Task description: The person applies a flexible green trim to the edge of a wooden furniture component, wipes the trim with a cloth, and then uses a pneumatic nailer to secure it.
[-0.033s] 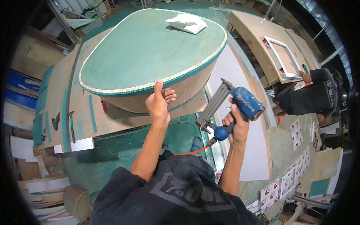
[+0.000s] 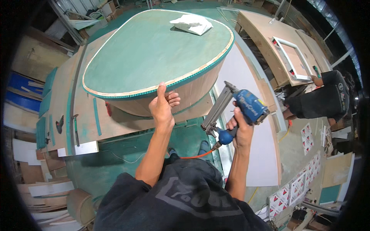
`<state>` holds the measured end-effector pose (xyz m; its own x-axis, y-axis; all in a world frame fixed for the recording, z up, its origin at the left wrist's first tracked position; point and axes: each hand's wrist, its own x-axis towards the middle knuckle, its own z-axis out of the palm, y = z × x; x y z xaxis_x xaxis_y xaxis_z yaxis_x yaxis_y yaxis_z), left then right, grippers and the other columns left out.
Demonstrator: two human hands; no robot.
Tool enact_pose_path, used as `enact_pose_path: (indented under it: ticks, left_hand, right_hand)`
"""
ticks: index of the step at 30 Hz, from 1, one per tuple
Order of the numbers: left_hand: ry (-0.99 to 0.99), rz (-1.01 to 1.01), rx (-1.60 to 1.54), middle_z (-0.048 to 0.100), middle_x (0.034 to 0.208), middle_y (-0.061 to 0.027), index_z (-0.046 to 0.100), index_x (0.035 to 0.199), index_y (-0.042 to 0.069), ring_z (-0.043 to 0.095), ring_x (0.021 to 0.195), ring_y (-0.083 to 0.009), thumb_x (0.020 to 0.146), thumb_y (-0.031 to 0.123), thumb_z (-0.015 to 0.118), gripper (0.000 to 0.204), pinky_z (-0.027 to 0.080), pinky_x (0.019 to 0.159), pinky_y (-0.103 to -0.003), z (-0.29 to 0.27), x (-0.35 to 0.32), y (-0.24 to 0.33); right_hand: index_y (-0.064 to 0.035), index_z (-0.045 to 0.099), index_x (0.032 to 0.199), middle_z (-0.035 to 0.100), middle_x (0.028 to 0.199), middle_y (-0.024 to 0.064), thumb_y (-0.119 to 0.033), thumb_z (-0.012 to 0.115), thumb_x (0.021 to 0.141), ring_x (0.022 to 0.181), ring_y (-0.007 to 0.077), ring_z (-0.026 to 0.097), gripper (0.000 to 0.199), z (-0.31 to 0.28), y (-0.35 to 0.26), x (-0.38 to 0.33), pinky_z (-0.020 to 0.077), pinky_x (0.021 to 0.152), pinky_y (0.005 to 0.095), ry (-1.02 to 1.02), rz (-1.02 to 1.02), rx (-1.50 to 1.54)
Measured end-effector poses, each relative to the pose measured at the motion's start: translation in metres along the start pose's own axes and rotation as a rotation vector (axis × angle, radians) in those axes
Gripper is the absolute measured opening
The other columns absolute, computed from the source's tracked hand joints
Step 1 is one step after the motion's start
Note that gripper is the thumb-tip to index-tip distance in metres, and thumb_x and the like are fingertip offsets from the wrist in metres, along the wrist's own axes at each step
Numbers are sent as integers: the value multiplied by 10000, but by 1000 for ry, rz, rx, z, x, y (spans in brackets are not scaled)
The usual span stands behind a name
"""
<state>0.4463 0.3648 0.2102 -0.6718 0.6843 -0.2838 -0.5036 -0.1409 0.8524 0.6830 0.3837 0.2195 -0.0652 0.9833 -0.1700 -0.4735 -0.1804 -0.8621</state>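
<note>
A big rounded wooden form point(image 2: 154, 54) with a green top and a bent plywood side stands in front of me. My left hand point(image 2: 162, 106) grips its near rim, thumb on the top edge and fingers against the plywood side. My right hand point(image 2: 239, 131) holds a blue pneumatic nail gun point(image 2: 248, 106) by its handle, to the right of the form and apart from it, its long grey magazine point(image 2: 217, 111) slanting down to the left. An orange air hose point(image 2: 196, 155) runs from the gun's base toward my legs.
A crumpled white cloth point(image 2: 191, 24) lies on the far part of the green top. A white board point(image 2: 254, 115) lies at the right. Farther right, another person point(image 2: 320, 100) crouches beside a curved wooden panel point(image 2: 269, 42) with a white frame. Stacked boards point(image 2: 31, 115) fill the left.
</note>
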Motion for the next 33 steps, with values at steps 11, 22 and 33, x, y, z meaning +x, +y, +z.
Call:
enact_pose_path:
  ticks: [11,22,33]
  left_hand:
    - [188,185,144,621,709,-95,620,869,-48,607,608,-140,915,556,657,607,507,567,-230,7,-1,-14]
    - [296,185,349,620,686,-84,647,845,-35,603,606,-145,947,586,588,632,488,557,-251,16,-11,-6]
    - [318,1012,1029,638,771,-26,682,859,58,572,668,-131,841,375,807,341,442,603,-276,-6,-20,-2]
  right_hand:
    - [-47,606,867,580,689,-3,-56,712,910,547,75,524,115,-10,53,52,402,499,239,-264,-153,-308]
    - [-43,661,917,708,845,94,-129,790,714,718,243,687,255,-23,99,53,524,673,363,-488,-550,-609]
    - [-71,703,1232,678,1205,132,-17,669,805,1100,307,639,431,-26,123,22,471,990,470,-609,-807,-1205]
